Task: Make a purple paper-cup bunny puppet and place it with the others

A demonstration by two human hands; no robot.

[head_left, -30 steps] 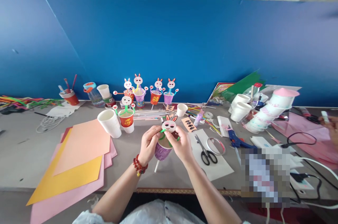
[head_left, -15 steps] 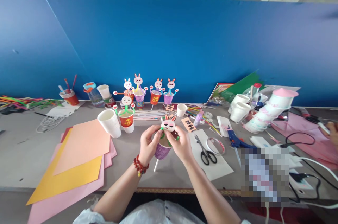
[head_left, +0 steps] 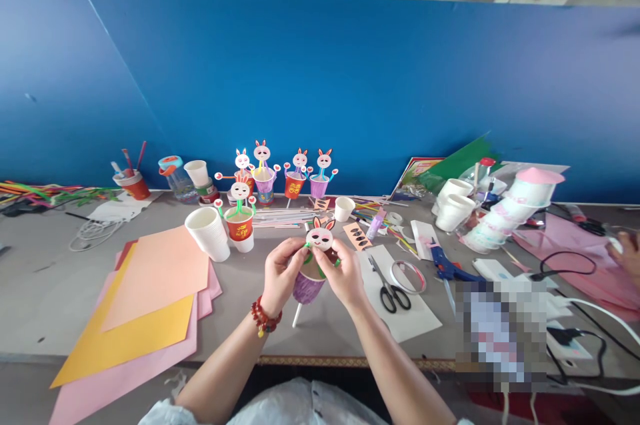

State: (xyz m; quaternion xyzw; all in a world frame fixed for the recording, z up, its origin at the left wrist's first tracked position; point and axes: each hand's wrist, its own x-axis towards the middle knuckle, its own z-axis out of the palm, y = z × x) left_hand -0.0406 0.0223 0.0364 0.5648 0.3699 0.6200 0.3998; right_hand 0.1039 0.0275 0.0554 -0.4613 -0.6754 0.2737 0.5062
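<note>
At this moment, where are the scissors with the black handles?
In the head view, the scissors lie right of centre on the white paper, between the right hand and the tape roll.

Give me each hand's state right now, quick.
Left hand: closed, pinching a green pipe cleaner.
Right hand: curled just below the paper rabbit head; whether it is closed on anything cannot be told.

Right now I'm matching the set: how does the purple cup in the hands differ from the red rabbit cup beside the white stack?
The purple cup looks streaky; the red cup bears gold markings. The left hand and right hand hold the purple cup's figure; neither touches the red cup. Both carry rabbit faces and green stems.
</note>
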